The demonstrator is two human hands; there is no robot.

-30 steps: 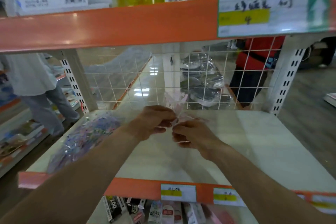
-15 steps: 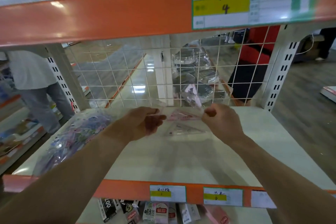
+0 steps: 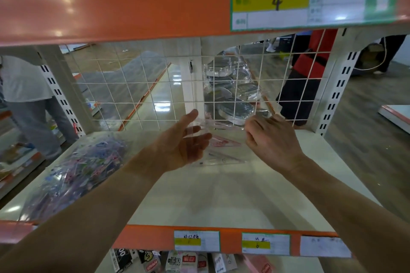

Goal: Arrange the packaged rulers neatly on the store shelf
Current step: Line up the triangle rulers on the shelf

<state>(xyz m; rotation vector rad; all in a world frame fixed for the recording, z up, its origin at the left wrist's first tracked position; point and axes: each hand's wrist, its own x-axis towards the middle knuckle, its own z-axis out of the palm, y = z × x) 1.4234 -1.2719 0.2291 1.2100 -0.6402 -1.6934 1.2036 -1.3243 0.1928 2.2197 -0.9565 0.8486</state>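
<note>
Pinching the ruler packet [image 3: 224,143], right hand [image 3: 269,137]; left hand [image 3: 184,145] spread against it.

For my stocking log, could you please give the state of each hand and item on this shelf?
left hand: open, fingers straight
right hand: pinching held ruler packet
held ruler packet: raised off shelf
second ruler packet: flat on shelf
bag: lying at left
</note>
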